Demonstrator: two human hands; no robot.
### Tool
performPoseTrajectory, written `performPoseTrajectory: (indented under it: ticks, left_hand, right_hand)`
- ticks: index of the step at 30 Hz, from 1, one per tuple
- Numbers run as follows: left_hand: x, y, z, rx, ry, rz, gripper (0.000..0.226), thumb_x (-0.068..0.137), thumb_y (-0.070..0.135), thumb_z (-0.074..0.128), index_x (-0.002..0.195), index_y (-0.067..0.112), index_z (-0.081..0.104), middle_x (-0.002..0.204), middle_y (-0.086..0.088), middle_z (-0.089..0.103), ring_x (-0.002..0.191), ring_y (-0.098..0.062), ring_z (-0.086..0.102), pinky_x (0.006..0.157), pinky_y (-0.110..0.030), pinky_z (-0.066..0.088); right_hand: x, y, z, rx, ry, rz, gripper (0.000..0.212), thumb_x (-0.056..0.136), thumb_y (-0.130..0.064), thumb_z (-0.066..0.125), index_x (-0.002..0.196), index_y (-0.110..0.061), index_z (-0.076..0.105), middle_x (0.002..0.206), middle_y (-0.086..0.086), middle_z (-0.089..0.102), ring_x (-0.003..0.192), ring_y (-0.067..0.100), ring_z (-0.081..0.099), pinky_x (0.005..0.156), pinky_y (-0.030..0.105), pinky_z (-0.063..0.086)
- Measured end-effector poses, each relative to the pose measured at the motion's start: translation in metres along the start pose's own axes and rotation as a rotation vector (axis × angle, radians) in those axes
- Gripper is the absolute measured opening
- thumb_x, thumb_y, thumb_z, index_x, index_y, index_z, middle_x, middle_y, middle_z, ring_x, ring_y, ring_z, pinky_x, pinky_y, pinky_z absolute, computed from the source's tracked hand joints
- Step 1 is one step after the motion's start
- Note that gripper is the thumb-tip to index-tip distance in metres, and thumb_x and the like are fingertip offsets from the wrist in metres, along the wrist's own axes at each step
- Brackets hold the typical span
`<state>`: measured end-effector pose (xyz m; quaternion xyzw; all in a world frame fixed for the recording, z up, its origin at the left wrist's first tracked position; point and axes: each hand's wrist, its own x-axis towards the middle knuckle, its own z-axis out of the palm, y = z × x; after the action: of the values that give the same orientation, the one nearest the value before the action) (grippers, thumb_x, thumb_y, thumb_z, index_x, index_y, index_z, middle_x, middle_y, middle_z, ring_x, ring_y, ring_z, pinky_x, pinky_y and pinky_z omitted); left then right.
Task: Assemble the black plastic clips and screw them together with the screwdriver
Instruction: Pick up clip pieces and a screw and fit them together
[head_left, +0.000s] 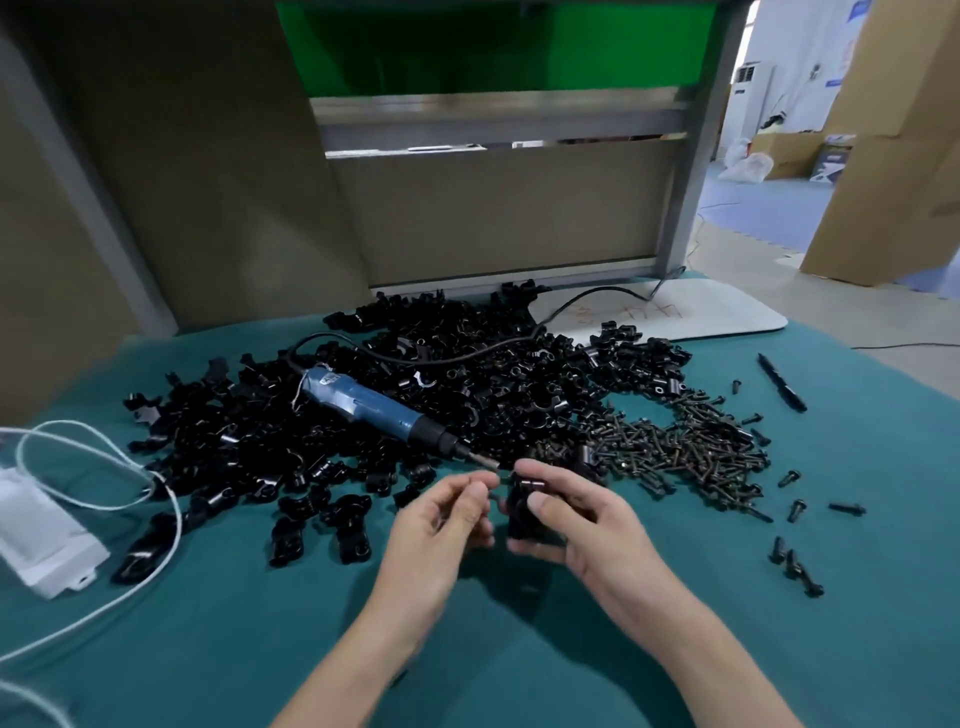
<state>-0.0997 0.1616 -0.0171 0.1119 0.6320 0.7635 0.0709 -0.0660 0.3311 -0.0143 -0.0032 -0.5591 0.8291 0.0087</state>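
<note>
Bare cloth (467, 665) lies open across the near side, and again at the far right past the pen (782, 383). A wide pile of clips (493, 384) blocks the middle, with the screwdriver (374, 408) lying slantwise on it and its cord (467, 354) looping over the top. A heap of screws (680, 441) crowds the right; loose screws (795, 566) dot the cloth nearby. A white box (47, 535) and white cord (104, 457) take the left edge. A panel (493, 218) closes the back.

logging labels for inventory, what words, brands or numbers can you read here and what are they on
No text reads clearly enough to quote.
white board: orange handwritten marks, too blurred to read.
screwdriver: small label near its cord end, too blurred to read.
wall signs: blue print, too small to read.
</note>
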Motion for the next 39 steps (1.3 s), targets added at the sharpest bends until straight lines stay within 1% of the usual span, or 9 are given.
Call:
performPoseTrajectory:
  ticks: [7, 13, 16, 19, 22, 25, 27, 31, 39]
  left_hand:
    - [-0.002, 0.000, 0.000, -0.087, -0.074, -0.035, 0.021, 0.091, 0.032, 0.061, 0.100, 0.021, 0.077, 0.080, 0.003, 0.065, 0.076, -0.013, 0.060, 0.076, -0.026, 0.052]
    - [-0.001, 0.003, 0.001, -0.166, -0.089, -0.114, 0.021, 0.103, 0.011, 0.053, 0.107, 0.009, 0.074, 0.082, -0.001, 0.065, 0.075, -0.012, 0.061, 0.073, -0.025, 0.054]
    - [0.000, 0.003, 0.001, -0.168, -0.088, -0.135, 0.018, 0.101, 0.014, 0.056, 0.114, 0.008, 0.068, 0.079, 0.001, 0.066, 0.072, -0.009, 0.061, 0.066, -0.024, 0.053]
    - [0.001, 0.002, 0.000, -0.101, -0.059, -0.166, 0.022, 0.098, 0.025, 0.062, 0.102, 0.004, 0.066, 0.072, 0.003, 0.064, 0.064, -0.011, 0.058, 0.058, -0.024, 0.050]
    - [0.000, -0.002, 0.000, 0.042, -0.048, -0.152, 0.030, 0.095, 0.038, 0.064, 0.090, 0.008, 0.064, 0.068, 0.004, 0.063, 0.059, -0.015, 0.057, 0.059, -0.030, 0.049]
    - [-0.001, -0.006, -0.002, 0.156, -0.014, -0.060, 0.018, 0.098, 0.033, 0.064, 0.093, 0.016, 0.067, 0.067, 0.008, 0.063, 0.057, -0.013, 0.058, 0.060, -0.027, 0.049]
    - [-0.001, -0.006, -0.004, 0.193, -0.022, 0.007, 0.004, 0.099, 0.025, 0.065, 0.099, 0.024, 0.069, 0.074, 0.011, 0.066, 0.058, -0.011, 0.059, 0.062, -0.022, 0.049]
    - [-0.001, -0.005, -0.001, 0.081, -0.027, -0.027, 0.015, 0.097, 0.024, 0.067, 0.112, 0.023, 0.065, 0.095, 0.007, 0.067, 0.067, -0.010, 0.061, 0.066, -0.026, 0.054]
    - [-0.001, -0.004, -0.002, 0.135, -0.016, -0.106, 0.026, 0.098, 0.038, 0.062, 0.095, 0.013, 0.065, 0.063, 0.002, 0.063, 0.054, -0.016, 0.063, 0.056, -0.020, 0.049]
  right_hand:
    - [0.001, 0.003, 0.004, -0.089, -0.006, 0.002, 0.029, 0.090, -0.020, 0.076, 0.119, -0.024, 0.077, 0.113, 0.018, 0.075, 0.103, 0.033, 0.074, 0.087, 0.043, 0.061]
    - [0.001, 0.006, 0.002, -0.139, -0.024, 0.001, 0.034, 0.088, -0.020, 0.070, 0.121, -0.026, 0.076, 0.116, 0.015, 0.075, 0.106, 0.033, 0.073, 0.088, 0.045, 0.061]
    - [0.001, 0.008, -0.001, -0.166, -0.047, -0.010, 0.034, 0.089, -0.020, 0.070, 0.122, -0.027, 0.075, 0.118, 0.014, 0.075, 0.108, 0.033, 0.073, 0.089, 0.045, 0.061]
    - [0.001, 0.010, -0.003, -0.193, -0.045, -0.018, 0.035, 0.089, -0.022, 0.071, 0.124, -0.027, 0.074, 0.117, 0.017, 0.074, 0.106, 0.035, 0.073, 0.090, 0.045, 0.061]
    - [0.002, 0.012, -0.005, -0.213, -0.052, -0.026, 0.035, 0.090, -0.022, 0.070, 0.125, -0.026, 0.074, 0.116, 0.015, 0.074, 0.107, 0.034, 0.073, 0.091, 0.045, 0.061]
    - [0.003, 0.014, -0.006, -0.245, -0.049, -0.037, 0.034, 0.089, -0.022, 0.071, 0.123, -0.027, 0.075, 0.122, 0.008, 0.072, 0.111, 0.031, 0.071, 0.090, 0.043, 0.061]
    - [0.003, 0.014, -0.006, -0.250, -0.041, -0.048, 0.035, 0.087, -0.026, 0.074, 0.123, -0.027, 0.075, 0.128, 0.004, 0.069, 0.114, 0.029, 0.069, 0.090, 0.044, 0.061]
    - [0.003, 0.013, -0.005, -0.261, -0.034, -0.052, 0.044, 0.081, -0.037, 0.077, 0.124, -0.028, 0.074, 0.131, 0.007, 0.068, 0.119, 0.031, 0.067, 0.092, 0.043, 0.060]
    - [0.002, 0.014, -0.006, -0.279, -0.053, -0.061, 0.032, 0.091, -0.022, 0.075, 0.122, -0.029, 0.075, 0.128, 0.003, 0.066, 0.119, 0.028, 0.066, 0.092, 0.042, 0.061]
